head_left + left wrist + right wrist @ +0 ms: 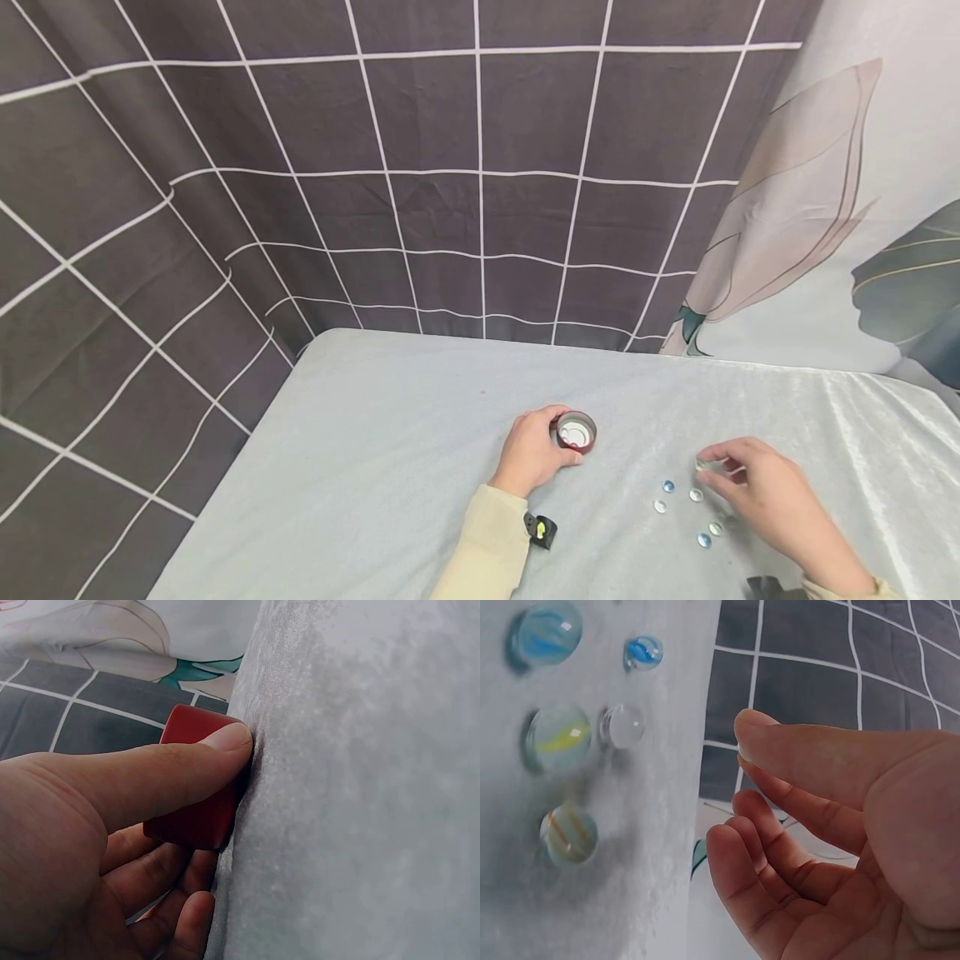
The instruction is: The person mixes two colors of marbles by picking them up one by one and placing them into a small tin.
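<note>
My left hand grips a small round red container on the table, its open top facing up. In the left wrist view the thumb lies along the container's red side. Its inside looks pale in the head view; what lies in it is too small to tell. To the right, my right hand pinches a glass marble between thumb and forefinger, above the cloth. That marble is mostly hidden in the right wrist view. Beside this hand lie a yellow-streaked marble, a brown-streaked marble, a clear marble and blue-streaked marbles.
A pale grey velvety cloth covers the table. Behind it and at the left hangs a dark curtain with white grid lines. A leaf-patterned light curtain hangs at the back right. A black strap sits on the left wrist.
</note>
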